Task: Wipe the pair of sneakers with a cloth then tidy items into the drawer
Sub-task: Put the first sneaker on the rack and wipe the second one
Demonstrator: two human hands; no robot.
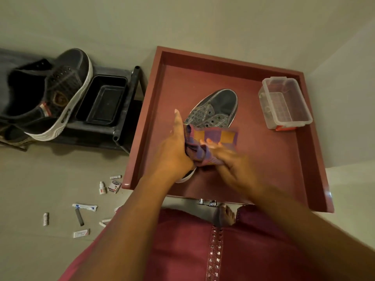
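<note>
A dark grey sneaker (217, 108) lies inside the open maroon drawer (312, 151), toe pointing away. Its heel end is hidden under a purple and orange checked cloth (213, 136). My left hand (174, 151) holds the cloth at the shoe's left side, fingers stretched forward. My right hand (229, 157) grips the bunched cloth from the right. The other sneaker (52, 92), dark with a white sole, leans on a black rack (129, 126) at the left.
A clear plastic box (284, 102) stands in the drawer's right back corner. A black tray (103, 100) sits on the rack. Several small tubes, a dropper bottle (102, 187) and packets lie scattered on the floor at lower left. My bare foot (225, 216) is by the drawer's front.
</note>
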